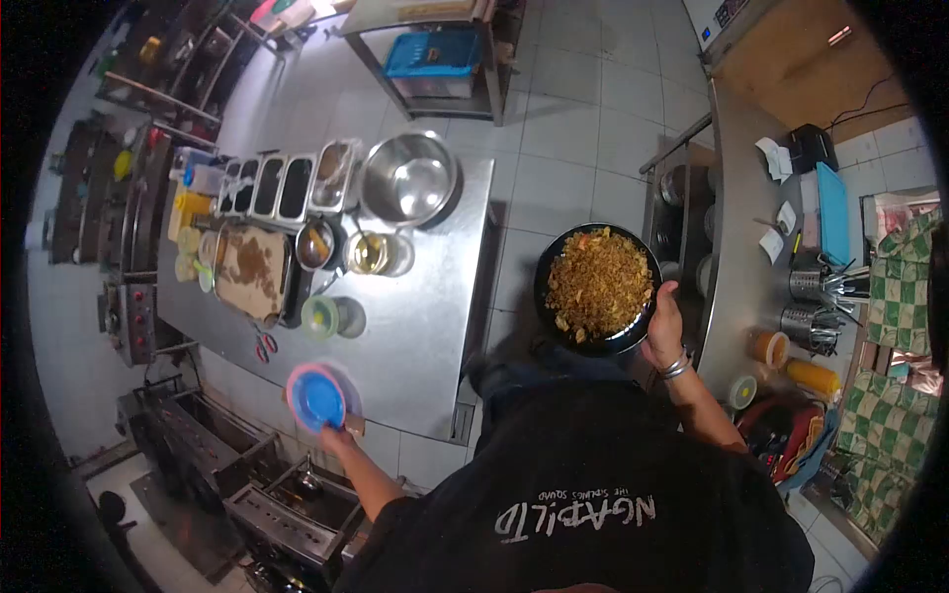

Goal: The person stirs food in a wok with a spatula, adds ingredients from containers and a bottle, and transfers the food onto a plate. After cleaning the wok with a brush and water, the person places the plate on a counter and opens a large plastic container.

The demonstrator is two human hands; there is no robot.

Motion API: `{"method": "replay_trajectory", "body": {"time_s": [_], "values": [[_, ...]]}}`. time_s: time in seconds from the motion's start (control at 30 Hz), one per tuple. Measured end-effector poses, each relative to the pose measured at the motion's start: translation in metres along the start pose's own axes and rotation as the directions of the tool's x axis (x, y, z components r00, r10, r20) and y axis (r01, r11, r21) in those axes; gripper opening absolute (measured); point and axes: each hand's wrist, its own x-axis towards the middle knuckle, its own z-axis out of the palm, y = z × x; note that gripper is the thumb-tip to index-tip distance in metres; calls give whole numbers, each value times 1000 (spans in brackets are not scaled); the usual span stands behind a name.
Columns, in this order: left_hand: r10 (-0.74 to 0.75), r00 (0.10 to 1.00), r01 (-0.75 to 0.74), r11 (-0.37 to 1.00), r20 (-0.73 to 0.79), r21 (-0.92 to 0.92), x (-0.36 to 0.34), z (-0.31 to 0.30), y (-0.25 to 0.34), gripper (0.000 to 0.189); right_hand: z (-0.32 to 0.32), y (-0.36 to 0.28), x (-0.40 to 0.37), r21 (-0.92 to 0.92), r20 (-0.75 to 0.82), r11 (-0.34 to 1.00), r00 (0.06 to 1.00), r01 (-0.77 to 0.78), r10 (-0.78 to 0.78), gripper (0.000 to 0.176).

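My right hand (665,331) grips the right rim of a black plate (633,341), with the thumb on top. Fried rice (600,282) is heaped on the plate, which is held level over the floor. At the lower left, my left hand (339,436) holds a blue bowl (318,399) by its near edge, over the front edge of the steel table (415,326). A pink rim (294,383) shows around the blue bowl. Red-handled scissors (266,346) and a green-lidded tub (320,316) lie just beyond that bowl.
On the table stand a large steel bowl (408,179), metal trays (295,188), a brown-stained tray (251,269) and small bowls. Along the right runs a steel counter (736,296) with utensil holders (811,324). Cooking equipment (287,519) stands at the lower left.
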Motion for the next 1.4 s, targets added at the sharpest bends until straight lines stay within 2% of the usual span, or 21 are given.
{"method": "replay_trajectory", "body": {"time_s": [0.07, 0.17, 0.23, 0.3, 0.4, 0.5, 0.57, 0.63, 0.73, 0.77, 0.8, 0.9, 1.07, 1.1, 1.17, 1.2, 1.23, 1.27, 1.3, 1.33, 1.4], "values": [[24, 996, -37, 987, -81, -157, -4, -31, -4, 38, -30, -4, 36, -190, -100, 980, 992, 58, -78, 60], [60, 982, -109, 955, -177, -276, -3, -70, 10, 37, -14, -44, 74, -26, -207, 998, 977, -54, 47, 62], [93, 966, -147, 965, -240, -216, -36, -42, 59, 35, -5, -65, 105, 48, -236, 997, 969, -67, 76, 63], [151, 921, -193, 978, -359, -84, -78, 1, 102, 34, 30, -102, 127, 122, -143, 986, 985, 117, -99, 63], [146, 950, -198, 965, -276, -171, -77, 62, 131, 35, 23, -111, 197, 100, -129, 984, 983, 146, -133, 65], [340, 941, -329, 918, 11, -224, -141, 222, 167, 43, 12, -122, 266, 28, -117, 999, 993, 29, -26, 67], [545, 803, -506, 837, 241, -207, -144, 306, 166, 42, 23, -138, 296, 5, -191, 1000, 982, 12, -10, 69], [551, 779, -452, 824, 298, -343, -150, 410, 165, 41, 42, -164, 330, -13, -274, 1000, 962, 4, -8, 71], [145, 847, 52, 935, 512, -352, -167, 560, 173, 36, 55, -196, 362, 3, -393, 999, 919, -36, 34, 77], [151, 652, 214, 904, 743, -371, -145, 606, 160, 40, 58, -206, 374, 50, -399, 997, 914, -63, 77, 77], [198, 731, -7, 959, 653, -284, -175, 662, 152, 42, 77, -218, 382, 10, -480, 994, 873, 106, -89, 78], [54, 496, 433, 850, 866, -301, -303, 823, 160, 42, 59, -252, 424, 146, -473, 989, 881, 39, 35, 72], [-57, 300, 308, 950, 952, -40, -449, 997, 106, 43, 41, -279, 506, 50, -338, 969, 917, 241, -211, 62], [-210, 244, 409, 907, 947, 96, -464, 1027, 83, 44, 34, -287, 531, 28, -282, 959, 923, 280, -261, 60], [-204, 186, 366, 922, 961, 125, -501, 1080, 38, 42, -21, -250, 603, -94, -348, 965, 900, 244, -261, 59], [-194, 183, 321, 938, 964, 128, -529, 1101, 31, 40, -15, -267, 633, 37, -358, 946, 888, 323, -289, 58], [-341, 165, 403, 880, 925, 252, -521, 1133, -3, 38, -13, -281, 658, 166, -375, 907, 876, 386, -304, 57], [-385, 204, 448, 854, 900, 264, -528, 1155, -17, 40, -46, -265, 691, -277, -295, 871, 827, 406, -479, 53], [-431, 231, 480, 830, 872, 283, -522, 1181, -42, 38, -82, -248, 725, -773, -200, 568, 741, 283, -641, 49], [-431, 275, 476, 838, 859, 267, -520, 1201, -51, 38, -117, -231, 759, -972, -101, 212, 628, 104, -771, 47], [-403, 336, 484, 849, 851, 211, -522, 1246, -52, 38, -111, -283, 820, -974, 222, -170, 479, 151, -849, 45]]}}
